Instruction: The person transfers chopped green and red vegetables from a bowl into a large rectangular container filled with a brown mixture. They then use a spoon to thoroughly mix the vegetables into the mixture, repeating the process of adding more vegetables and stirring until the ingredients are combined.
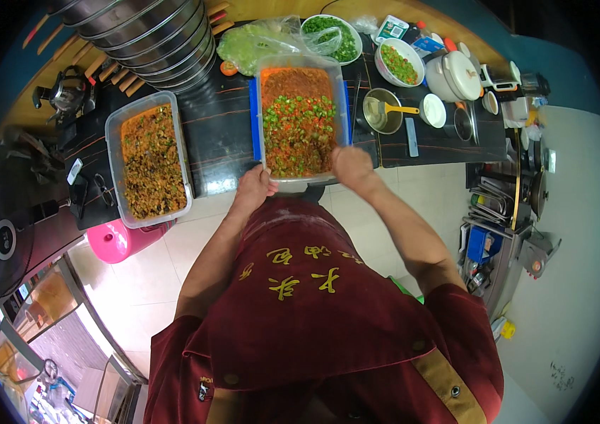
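A clear plastic tub (pixel 341 114) stands before me at the counter's front edge, on something blue. It holds reddish minced filling (pixel 300 85) with chopped green and red peppers (pixel 297 116) scattered over the middle. My left hand (pixel 255 186) grips the tub's near left corner, thumb at the rim. At the near right side, my right hand (pixel 353 165) is closed and blurred over the tub's edge; a utensil seems to reach from it into the filling, but its shape is unclear. A second clear tub (pixel 190 199) of brownish minced filling stands to the left.
Steel steamer baskets (pixel 162 47) are stacked behind left. Behind the tub lie a plastic bag of greens (pixel 257 45) and a bowl of chopped greens (pixel 355 50). A pepper bowl (pixel 419 63), steel bowl with yellow-handled tool (pixel 371 119) and white pot (pixel 440 79) stand right. Eyeglasses (pixel 103 189) lie left.
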A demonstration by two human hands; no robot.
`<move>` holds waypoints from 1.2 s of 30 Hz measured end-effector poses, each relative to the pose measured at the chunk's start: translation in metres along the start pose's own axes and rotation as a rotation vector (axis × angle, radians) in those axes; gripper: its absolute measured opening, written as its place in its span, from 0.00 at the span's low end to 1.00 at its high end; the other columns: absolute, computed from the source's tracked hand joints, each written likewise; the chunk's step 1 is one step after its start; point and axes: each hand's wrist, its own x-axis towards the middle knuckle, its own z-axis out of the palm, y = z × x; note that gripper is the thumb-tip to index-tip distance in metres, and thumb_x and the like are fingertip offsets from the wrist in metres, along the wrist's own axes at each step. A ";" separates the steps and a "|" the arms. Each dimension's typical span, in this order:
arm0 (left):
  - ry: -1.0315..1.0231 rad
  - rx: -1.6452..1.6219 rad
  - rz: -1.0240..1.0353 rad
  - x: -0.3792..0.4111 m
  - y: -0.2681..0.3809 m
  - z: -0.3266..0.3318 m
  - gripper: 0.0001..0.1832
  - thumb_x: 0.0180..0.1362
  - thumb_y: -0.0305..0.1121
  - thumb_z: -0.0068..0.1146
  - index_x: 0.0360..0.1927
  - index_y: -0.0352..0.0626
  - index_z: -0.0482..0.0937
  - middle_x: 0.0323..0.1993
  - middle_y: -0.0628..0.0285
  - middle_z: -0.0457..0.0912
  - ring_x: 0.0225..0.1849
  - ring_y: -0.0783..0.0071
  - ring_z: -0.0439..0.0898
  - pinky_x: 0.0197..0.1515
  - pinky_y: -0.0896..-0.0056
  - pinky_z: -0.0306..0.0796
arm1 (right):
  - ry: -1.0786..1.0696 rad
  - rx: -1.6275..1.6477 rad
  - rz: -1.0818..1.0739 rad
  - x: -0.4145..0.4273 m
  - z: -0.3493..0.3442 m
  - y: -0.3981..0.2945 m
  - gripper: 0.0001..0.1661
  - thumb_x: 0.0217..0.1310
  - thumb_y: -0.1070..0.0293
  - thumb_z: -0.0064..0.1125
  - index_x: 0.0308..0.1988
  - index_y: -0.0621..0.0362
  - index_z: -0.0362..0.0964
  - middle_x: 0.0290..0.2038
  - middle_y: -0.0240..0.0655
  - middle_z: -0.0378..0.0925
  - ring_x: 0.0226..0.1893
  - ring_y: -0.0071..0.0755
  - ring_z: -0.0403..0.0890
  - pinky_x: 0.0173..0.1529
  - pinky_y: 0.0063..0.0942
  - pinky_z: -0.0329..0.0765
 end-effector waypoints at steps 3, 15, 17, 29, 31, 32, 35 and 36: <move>-0.006 -0.017 0.006 0.002 -0.004 0.001 0.17 0.73 0.35 0.42 0.52 0.32 0.77 0.31 0.53 0.86 0.29 0.69 0.86 0.33 0.70 0.81 | 0.088 0.056 0.013 0.032 -0.015 0.015 0.14 0.62 0.68 0.49 0.35 0.59 0.81 0.36 0.49 0.84 0.39 0.52 0.87 0.44 0.46 0.83; 0.035 -0.019 0.043 -0.003 -0.001 0.002 0.16 0.73 0.35 0.43 0.47 0.32 0.78 0.30 0.53 0.86 0.28 0.70 0.86 0.33 0.69 0.81 | 0.129 -0.023 -0.216 0.032 -0.026 -0.028 0.13 0.62 0.69 0.50 0.33 0.58 0.82 0.34 0.46 0.85 0.38 0.49 0.87 0.42 0.43 0.83; 0.037 -0.023 0.031 -0.005 0.002 0.003 0.16 0.73 0.35 0.43 0.47 0.32 0.78 0.30 0.53 0.86 0.29 0.70 0.86 0.33 0.69 0.81 | 0.138 -0.014 -0.222 0.041 -0.021 -0.034 0.13 0.62 0.69 0.51 0.32 0.58 0.82 0.33 0.46 0.84 0.36 0.49 0.87 0.41 0.44 0.84; -0.006 -0.010 0.005 -0.003 0.001 0.003 0.17 0.74 0.35 0.40 0.51 0.29 0.75 0.32 0.53 0.85 0.30 0.71 0.85 0.35 0.70 0.82 | 0.211 -0.034 -0.322 0.059 -0.025 -0.043 0.10 0.56 0.71 0.54 0.32 0.60 0.82 0.30 0.49 0.83 0.35 0.51 0.87 0.37 0.44 0.84; -0.022 0.007 0.019 0.000 0.001 0.007 0.18 0.74 0.35 0.40 0.51 0.29 0.75 0.32 0.52 0.85 0.30 0.71 0.85 0.35 0.70 0.82 | 0.150 -0.093 -0.375 0.070 0.001 -0.056 0.10 0.57 0.70 0.54 0.31 0.59 0.82 0.30 0.47 0.84 0.35 0.50 0.87 0.37 0.44 0.84; -0.026 0.015 0.026 0.001 0.001 0.007 0.18 0.74 0.35 0.40 0.51 0.29 0.75 0.32 0.52 0.85 0.30 0.71 0.85 0.35 0.70 0.82 | 0.083 -0.087 -0.384 0.060 0.021 -0.060 0.10 0.58 0.70 0.54 0.33 0.57 0.83 0.34 0.46 0.85 0.37 0.47 0.87 0.39 0.42 0.84; -0.029 0.037 0.023 0.001 -0.004 0.003 0.18 0.74 0.35 0.40 0.52 0.30 0.74 0.32 0.52 0.85 0.30 0.71 0.85 0.35 0.71 0.81 | -0.047 -0.107 -0.395 0.027 0.019 -0.049 0.11 0.61 0.70 0.53 0.34 0.56 0.83 0.37 0.44 0.85 0.41 0.44 0.87 0.42 0.41 0.85; -0.004 0.015 0.028 -0.002 -0.004 0.002 0.17 0.74 0.35 0.41 0.50 0.30 0.75 0.32 0.52 0.85 0.29 0.71 0.85 0.34 0.70 0.82 | -0.078 -0.120 -0.394 0.019 0.009 -0.035 0.11 0.61 0.69 0.53 0.35 0.56 0.83 0.37 0.44 0.85 0.41 0.44 0.87 0.42 0.41 0.85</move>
